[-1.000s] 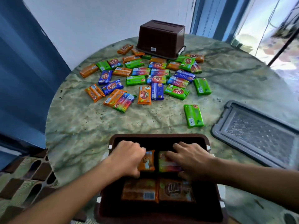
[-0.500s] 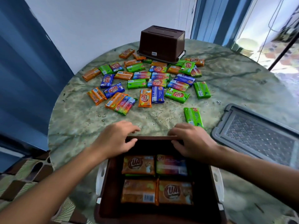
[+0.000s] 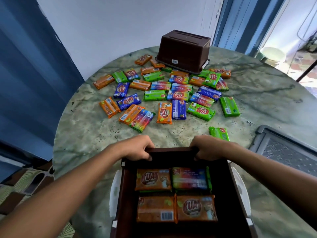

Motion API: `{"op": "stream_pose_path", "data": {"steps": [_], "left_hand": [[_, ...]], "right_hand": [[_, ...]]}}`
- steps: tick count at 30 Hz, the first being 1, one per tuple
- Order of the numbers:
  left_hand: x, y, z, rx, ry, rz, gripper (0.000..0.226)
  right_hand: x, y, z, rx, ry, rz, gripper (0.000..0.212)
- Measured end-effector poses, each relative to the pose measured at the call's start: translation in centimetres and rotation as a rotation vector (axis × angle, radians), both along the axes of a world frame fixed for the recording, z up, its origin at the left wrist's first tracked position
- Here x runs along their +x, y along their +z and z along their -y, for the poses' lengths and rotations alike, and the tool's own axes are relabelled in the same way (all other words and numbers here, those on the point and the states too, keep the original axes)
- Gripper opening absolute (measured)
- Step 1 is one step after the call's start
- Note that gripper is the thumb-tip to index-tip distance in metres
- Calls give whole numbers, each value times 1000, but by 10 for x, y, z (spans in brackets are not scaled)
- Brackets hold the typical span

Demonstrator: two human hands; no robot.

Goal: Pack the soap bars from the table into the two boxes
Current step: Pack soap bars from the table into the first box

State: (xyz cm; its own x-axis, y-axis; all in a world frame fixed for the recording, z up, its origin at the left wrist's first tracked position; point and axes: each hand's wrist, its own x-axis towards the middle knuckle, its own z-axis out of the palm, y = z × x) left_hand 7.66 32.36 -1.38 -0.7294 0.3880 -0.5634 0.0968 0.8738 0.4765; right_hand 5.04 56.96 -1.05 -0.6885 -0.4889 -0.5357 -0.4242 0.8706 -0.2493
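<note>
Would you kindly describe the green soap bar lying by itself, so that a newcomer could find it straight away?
Start at the open brown box at the near edge of the round marble table, whose far rim both hands hold. Just beyond the right hand lies a green soap bar. Unlike the other bars, clustered further back, it lies alone, between the box and the grey lid.

Two brown boxes, one open (image 3: 229, 191) and one upturned (image 3: 183, 50), one grey lid (image 3: 288, 152), four soap bars visible in the open box (image 3: 175, 194) and roughly thirty scattered bars (image 3: 164, 95) are counted.
</note>
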Motion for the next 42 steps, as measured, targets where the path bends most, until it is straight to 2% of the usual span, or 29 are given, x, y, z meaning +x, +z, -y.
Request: {"op": "stream_pose_path", "data": {"steps": [7,12,15,17,19,21,23,26,29,32,34,37,39,40,42], "left_hand": [[-74,4,33,-18,21,-109,6],[-86,2,42,30,3,-63,12],[-96,9,53,265,191,33,28],[-110,6,57,405,382,44,27],[-129,-6,58,286,447,-65,24],[-142,-22,54,37,342,-121,24],[-151,-38,47,-191,230,-114,30],[-157,-49,36,-331,191,-170,42],[-160,-60,32,-364,198,-238,64],[-162,-68,27,-377,250,-120,90],[-163,-68,24,-396,237,-86,101],[-167,-73,27,-342,265,-79,103],[-170,-78,28,-301,308,-64,100],[-170,-79,28,-295,316,-52,100],[-169,-76,25,-291,296,-34,107]], "right_hand": [[-72,8,38,-10,-8,-45,23],[-81,4,42,-8,-21,-27,23],[-89,15,42,-22,-23,190,21],[-101,24,50,-161,-86,303,21],[-118,21,67,-363,-275,268,21],[-136,5,91,-422,-439,157,20],[-152,-18,113,-290,-465,73,18],[-167,-50,132,-82,-472,-68,15],[-171,-66,147,50,-494,-238,37],[-174,-77,159,217,-438,-330,53],[-176,-77,162,225,-495,-326,55],[-175,-82,162,140,-574,-282,54],[-173,-86,160,84,-612,-193,66],[-171,-87,158,96,-588,-157,70],[-170,-86,156,135,-506,-145,65]]}}
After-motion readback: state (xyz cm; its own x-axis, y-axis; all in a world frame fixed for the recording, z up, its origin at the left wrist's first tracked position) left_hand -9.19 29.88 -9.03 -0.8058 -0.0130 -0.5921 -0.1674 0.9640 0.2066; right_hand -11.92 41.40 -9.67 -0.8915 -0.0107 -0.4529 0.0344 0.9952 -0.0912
